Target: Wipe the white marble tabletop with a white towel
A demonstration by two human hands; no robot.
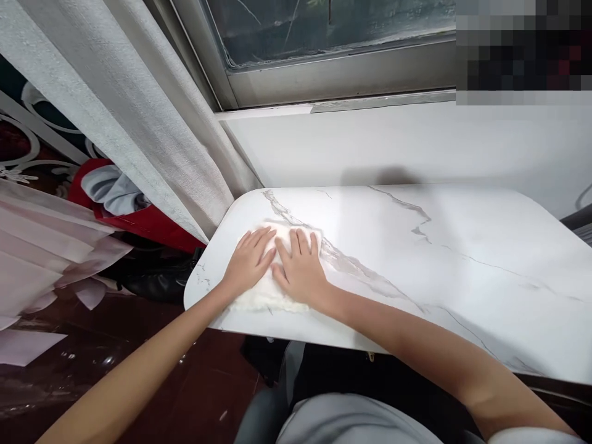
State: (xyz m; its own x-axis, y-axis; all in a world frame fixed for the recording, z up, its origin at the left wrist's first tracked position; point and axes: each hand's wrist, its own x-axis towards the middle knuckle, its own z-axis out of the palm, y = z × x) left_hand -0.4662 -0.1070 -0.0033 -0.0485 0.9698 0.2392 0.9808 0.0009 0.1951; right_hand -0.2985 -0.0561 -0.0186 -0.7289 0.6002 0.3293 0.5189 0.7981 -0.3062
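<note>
A white fluffy cloth point(263, 296) lies flat on the near left corner of a white marble-patterned table point(416, 259). My left hand point(250, 259) rests palm down on the cloth's left part, fingers stretched out and pointing away from me. My right hand point(300, 268) lies flat beside it on the cloth's right part, fingers also stretched out. The two hands touch side by side. Most of the cloth is hidden under them.
A grey curtain point(139, 117) hangs left of the table, in front of a window frame point(337, 74). Red and grey fabric point(115, 197) and pink sheets point(41, 246) sit on the dark floor to the left. A white wall point(416, 142) backs the table.
</note>
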